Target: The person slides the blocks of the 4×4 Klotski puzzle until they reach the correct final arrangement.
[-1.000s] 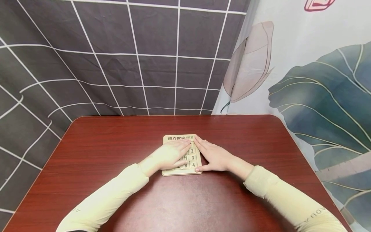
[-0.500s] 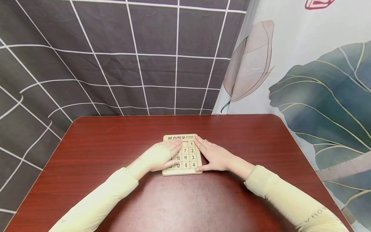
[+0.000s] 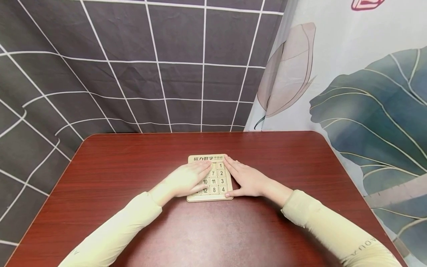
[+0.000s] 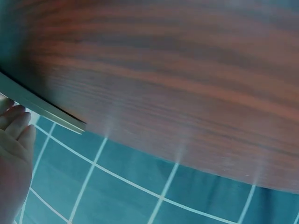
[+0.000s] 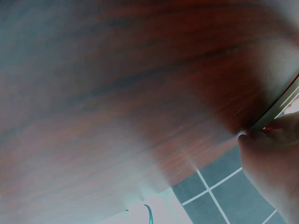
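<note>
A pale wooden number slide puzzle [image 3: 210, 198] lies flat on the table, Chinese lettering along its far edge. Its right column reads 1, 2, 3, 4 downward, and a blank slot shows left of the 1. My left hand [image 3: 185, 180] lies over the left part with straight fingers, index fingertip at that slot; it hides the leftmost tiles. Along the right edge, my right hand [image 3: 248, 180] rests spread, fingertips at the far corner and thumb at the near corner. The wrist views show the puzzle's side [image 4: 46, 109] beside the left fingers and its other edge [image 5: 280, 103] by the right hand.
The puzzle stands on a reddish-brown wooden table [image 3: 133, 152] with rounded far corners. Behind it hangs a dark curtain [image 3: 180, 81] with a white grid. A white curtain with large leaf prints [image 3: 377, 104] hangs at the right.
My left hand has drawn back leftward, uncovering the middle tiles and the blank slot, then shifted slightly right again. My right hand stays at the puzzle's right edge.
</note>
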Tool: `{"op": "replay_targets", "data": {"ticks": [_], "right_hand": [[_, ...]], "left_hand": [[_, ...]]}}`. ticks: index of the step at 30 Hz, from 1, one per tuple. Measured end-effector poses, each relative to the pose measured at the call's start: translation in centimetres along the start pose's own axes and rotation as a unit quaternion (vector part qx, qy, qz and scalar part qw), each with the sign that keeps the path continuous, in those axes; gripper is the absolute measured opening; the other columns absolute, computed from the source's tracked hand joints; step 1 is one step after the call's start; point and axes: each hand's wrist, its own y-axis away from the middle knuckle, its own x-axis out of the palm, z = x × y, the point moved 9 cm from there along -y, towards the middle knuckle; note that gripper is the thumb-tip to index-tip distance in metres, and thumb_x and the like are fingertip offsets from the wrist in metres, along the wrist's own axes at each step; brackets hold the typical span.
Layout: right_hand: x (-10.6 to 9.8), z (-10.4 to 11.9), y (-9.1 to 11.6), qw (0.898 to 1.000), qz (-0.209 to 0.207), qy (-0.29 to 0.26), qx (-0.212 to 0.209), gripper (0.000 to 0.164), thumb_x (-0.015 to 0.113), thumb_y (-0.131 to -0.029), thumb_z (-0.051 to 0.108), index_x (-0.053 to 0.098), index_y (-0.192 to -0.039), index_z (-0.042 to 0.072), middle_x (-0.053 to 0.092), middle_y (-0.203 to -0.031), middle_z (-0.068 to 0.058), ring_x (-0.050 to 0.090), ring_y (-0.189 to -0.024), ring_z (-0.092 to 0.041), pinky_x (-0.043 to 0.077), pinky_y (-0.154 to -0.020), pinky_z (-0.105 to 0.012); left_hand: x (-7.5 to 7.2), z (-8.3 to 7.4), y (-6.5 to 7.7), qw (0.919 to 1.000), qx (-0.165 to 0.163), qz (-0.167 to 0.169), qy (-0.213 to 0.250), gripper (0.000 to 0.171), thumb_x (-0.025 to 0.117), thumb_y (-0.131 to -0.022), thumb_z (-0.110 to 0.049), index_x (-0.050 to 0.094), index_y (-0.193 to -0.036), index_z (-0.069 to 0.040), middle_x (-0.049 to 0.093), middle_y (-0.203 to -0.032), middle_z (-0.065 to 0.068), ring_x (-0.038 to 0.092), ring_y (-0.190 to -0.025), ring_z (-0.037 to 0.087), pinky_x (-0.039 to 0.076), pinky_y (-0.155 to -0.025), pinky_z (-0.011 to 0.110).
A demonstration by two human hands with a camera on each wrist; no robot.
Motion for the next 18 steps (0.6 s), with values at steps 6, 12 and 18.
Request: {"op": "replay_targets", "data": {"ticks": [6,12,18], "right_hand": [[0.1,-0.1,0.0,1.000,0.001,0.004,-0.001,0.115,0.070,-0.093,0.065,0.016,-0.168,-0.004,0.009,-0.179,-0.019,0.026,-0.163,-0.037,0.032,-0.132,-0.053],[0.2,0.0,0.0,1.000,-0.002,0.005,-0.002,0.116,0.071,-0.092,0.065,0.017,-0.168,-0.004,0.010,-0.179,-0.020,0.027,-0.163,-0.038,0.032,-0.132,-0.053],[0.1,0.0,0.0,1.000,-0.002,0.006,-0.004,0.117,0.071,-0.092,0.066,0.015,-0.168,-0.003,0.008,-0.179,-0.019,0.027,-0.163,-0.037,0.032,-0.132,-0.052]], "left_hand": [[0.2,-0.5,-1.0,0.9999,0.007,0.007,-0.005,0.067,0.054,-0.108,-0.045,0.050,-0.156,0.002,0.051,-0.162,0.018,0.050,-0.152,0.030,0.041,-0.128,0.042],[0.4,0.3,0.3,1.0000,0.000,-0.007,0.000,0.068,0.057,-0.107,-0.045,0.050,-0.155,0.002,0.052,-0.162,0.018,0.050,-0.152,0.029,0.041,-0.128,0.043],[-0.1,1.5,3.2,0.9995,-0.016,-0.027,-0.001,0.068,0.062,-0.105,-0.042,0.052,-0.153,0.004,0.054,-0.159,0.020,0.052,-0.150,0.031,0.043,-0.126,0.045]]}}
